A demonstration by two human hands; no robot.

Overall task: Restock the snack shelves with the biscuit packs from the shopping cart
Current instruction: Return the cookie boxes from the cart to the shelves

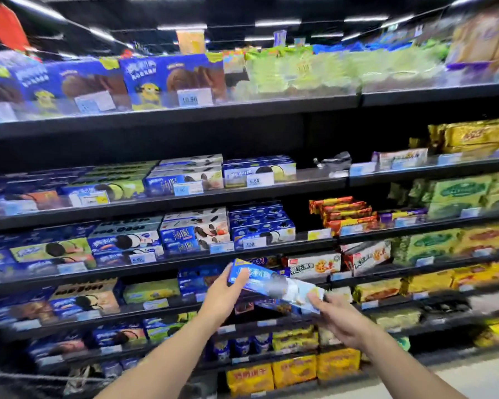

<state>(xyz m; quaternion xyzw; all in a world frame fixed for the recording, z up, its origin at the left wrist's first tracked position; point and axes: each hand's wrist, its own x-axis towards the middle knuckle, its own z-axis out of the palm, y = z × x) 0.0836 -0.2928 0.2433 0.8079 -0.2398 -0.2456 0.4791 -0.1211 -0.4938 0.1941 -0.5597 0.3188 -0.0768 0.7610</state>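
Holding blue biscuit pack [274,283] tilted at lower centre of frame. Clasping its upper-left end with left grip [224,295], pinching lower-right end with right grip [339,319].

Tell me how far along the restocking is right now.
Done: the blue biscuit rows on the middle shelves look mostly full. In hand: the left hand and right hand hold one blue biscuit box in front of the lower shelves, not yet shelved. Left: placing it; the shelf stretch right of the 6.80 tag has room. How many packs remain is not shown.
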